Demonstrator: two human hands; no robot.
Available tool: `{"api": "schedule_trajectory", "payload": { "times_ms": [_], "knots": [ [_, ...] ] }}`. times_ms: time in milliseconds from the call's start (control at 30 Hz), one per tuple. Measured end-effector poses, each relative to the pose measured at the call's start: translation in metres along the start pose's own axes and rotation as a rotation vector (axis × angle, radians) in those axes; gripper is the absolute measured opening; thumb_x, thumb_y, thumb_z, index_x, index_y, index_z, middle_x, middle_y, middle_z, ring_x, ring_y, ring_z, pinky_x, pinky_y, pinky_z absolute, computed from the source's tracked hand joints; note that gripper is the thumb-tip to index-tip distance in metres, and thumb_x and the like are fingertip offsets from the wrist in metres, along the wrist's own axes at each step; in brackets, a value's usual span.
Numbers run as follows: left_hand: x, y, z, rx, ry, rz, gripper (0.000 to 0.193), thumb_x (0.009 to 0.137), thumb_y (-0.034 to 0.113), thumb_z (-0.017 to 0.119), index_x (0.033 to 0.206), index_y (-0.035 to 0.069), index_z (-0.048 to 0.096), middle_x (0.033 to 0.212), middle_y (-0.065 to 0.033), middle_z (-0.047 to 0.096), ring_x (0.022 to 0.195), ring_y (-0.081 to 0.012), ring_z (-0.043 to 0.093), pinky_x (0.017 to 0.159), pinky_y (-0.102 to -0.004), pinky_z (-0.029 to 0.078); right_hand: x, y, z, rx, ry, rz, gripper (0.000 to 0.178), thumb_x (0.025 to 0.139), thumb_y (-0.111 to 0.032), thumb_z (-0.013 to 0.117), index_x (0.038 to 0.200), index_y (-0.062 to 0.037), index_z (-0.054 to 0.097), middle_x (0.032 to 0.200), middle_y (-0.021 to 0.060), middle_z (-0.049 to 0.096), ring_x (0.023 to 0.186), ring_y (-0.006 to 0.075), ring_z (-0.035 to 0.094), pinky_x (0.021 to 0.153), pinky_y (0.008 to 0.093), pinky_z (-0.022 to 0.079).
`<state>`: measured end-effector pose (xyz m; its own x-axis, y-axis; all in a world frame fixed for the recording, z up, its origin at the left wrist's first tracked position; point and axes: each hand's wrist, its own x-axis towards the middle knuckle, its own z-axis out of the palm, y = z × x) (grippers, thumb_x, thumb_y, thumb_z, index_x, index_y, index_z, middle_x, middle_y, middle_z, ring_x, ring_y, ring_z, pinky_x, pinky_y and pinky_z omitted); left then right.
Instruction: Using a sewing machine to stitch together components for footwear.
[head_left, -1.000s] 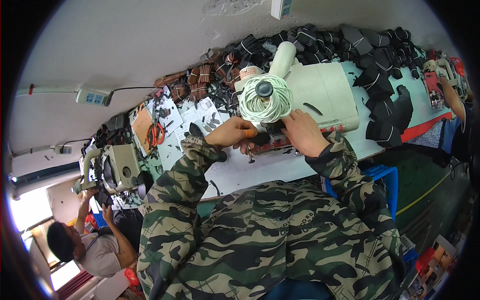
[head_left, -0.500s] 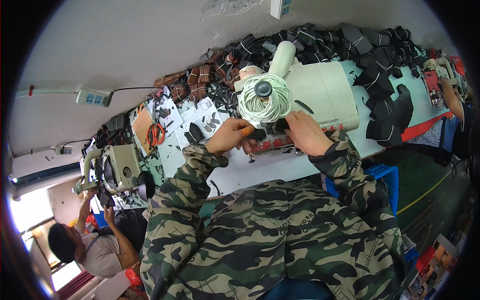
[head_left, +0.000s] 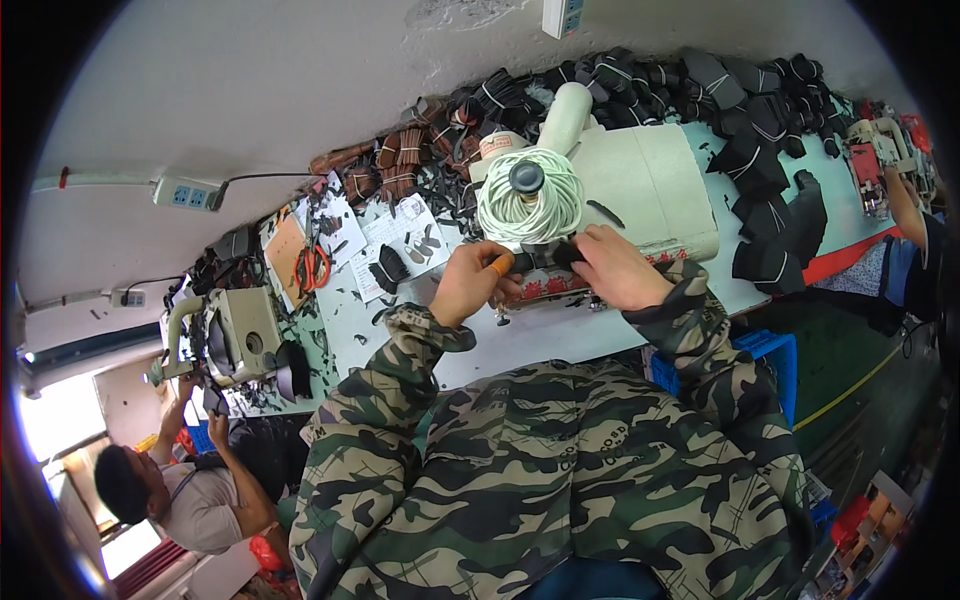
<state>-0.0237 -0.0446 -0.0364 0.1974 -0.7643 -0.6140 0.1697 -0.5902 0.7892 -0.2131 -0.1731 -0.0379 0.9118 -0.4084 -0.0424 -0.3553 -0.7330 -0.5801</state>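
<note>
At the front of a cream-coloured bench machine [head_left: 650,180], both of my hands are close to its working head. My left hand [head_left: 470,282], with an orange covering on one finger, is closed on a small black flat piece [head_left: 521,262]. Just to the right, the bent fingers of my right hand [head_left: 622,270] close on a dark piece [head_left: 567,253]. Whether the two are one piece I cannot tell; the machine's front and my fingers hide part of them. A coil of whitish cord [head_left: 530,205] sits on the machine above my hands.
Orange-handled scissors [head_left: 312,268], paper sheets [head_left: 405,240] and black scraps lie at left. Tied brown bundles [head_left: 398,165] and black bundles [head_left: 720,75] line the wall. A blue crate [head_left: 775,350] stands below right. Co-workers sit at machines on both sides.
My left hand has moved right, closer to the machine's head, with the black piece. My right hand has shifted slightly right and down.
</note>
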Motion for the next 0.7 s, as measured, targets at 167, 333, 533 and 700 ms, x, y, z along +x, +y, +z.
{"api": "schedule_trajectory", "payload": {
  "times_ms": [167,333,533,700],
  "knots": [
    [0.006,0.013,0.021,0.149,0.013,-0.006,0.017,0.089,0.007,0.047,0.093,-0.007,0.055,0.071,-0.0136,0.064,0.056,-0.0182,0.065,0.043,-0.0245,0.049,0.005,-0.002,0.003,0.072,0.073,-0.104,0.026,0.075,-0.010,0.061,0.095,0.0012,0.050,0.087,0.0154,0.052,0.089,0.0348,0.051,0.075,0.0420,0.043],
    [-0.013,0.013,0.020,0.384,-0.009,0.034,0.022,0.085,0.012,0.052,0.099,-0.005,0.053,0.066,-0.0139,0.063,0.049,-0.0223,0.062,0.045,-0.0312,0.050,0.003,0.002,-0.005,-0.001,0.082,0.015,0.025,0.076,-0.010,0.060,0.097,0.0005,0.051,0.089,0.0148,0.052,0.087,0.0338,0.051,0.074,0.0417,0.043],
    [0.003,0.008,0.108,0.705,0.185,0.727,0.058,0.072,0.002,0.059,0.125,-0.003,0.036,0.098,-0.0223,0.057,0.088,-0.0344,0.057,0.076,-0.0379,0.047,-0.017,0.037,-0.024,-0.280,0.281,0.112,0.026,0.069,-0.013,0.066,0.091,-0.0043,0.053,0.086,0.0101,0.051,0.083,0.0276,0.052,0.069,0.0377,0.045],
    [0.054,0.009,0.122,0.731,0.394,0.885,0.073,0.066,-0.004,0.056,0.132,-0.005,0.026,0.121,-0.0263,0.042,0.111,-0.0378,0.043,0.092,-0.0419,0.036,-0.034,0.035,-0.033,-0.297,0.257,0.219,0.026,0.070,-0.016,0.068,0.089,-0.0056,0.053,0.084,0.0088,0.051,0.082,0.0269,0.054,0.063,0.0383,0.046]
  ]
}}
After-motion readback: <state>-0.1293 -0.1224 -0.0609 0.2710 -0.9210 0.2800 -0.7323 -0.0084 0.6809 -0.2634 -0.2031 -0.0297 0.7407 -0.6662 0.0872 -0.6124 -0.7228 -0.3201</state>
